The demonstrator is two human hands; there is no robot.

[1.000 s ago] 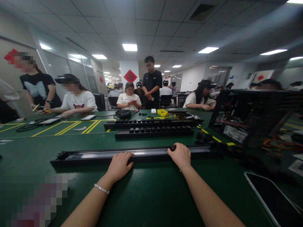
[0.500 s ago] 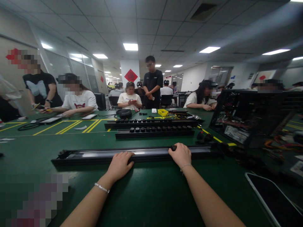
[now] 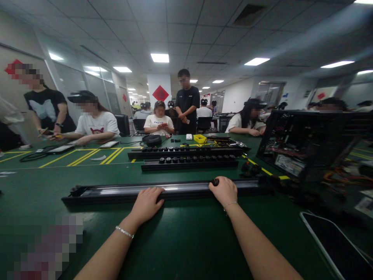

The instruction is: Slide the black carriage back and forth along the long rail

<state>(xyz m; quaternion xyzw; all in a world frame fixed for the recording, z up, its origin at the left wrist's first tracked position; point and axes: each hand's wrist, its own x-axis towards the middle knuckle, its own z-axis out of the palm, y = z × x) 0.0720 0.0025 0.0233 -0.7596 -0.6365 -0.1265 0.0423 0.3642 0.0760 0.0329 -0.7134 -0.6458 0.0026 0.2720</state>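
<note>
A long black channel [image 3: 99,199] with shiny metal strips along its inside lies across the table in front of me. My left hand [image 3: 148,204] grips it left of the middle, fingers over the top and thumb against the near side. Further right, my right hand [image 3: 225,191] holds a small round black piece [image 3: 215,181] at the channel's upper edge, pinched between thumb and fingers. The piece's underside is hidden. A dark fitting [image 3: 77,190] sits in the channel's left end.
Beyond lie two black power strips [image 3: 189,165] with rows of round sockets. Behind them is a yellow tray [image 3: 200,139]. An open computer case [image 3: 303,144] with loose cables stands right, a phone [image 3: 332,237] near front right. Several people sit or stand around.
My right hand has slid very slightly to the right along the channel with the small black piece. My left hand keeps its place on the channel.
</note>
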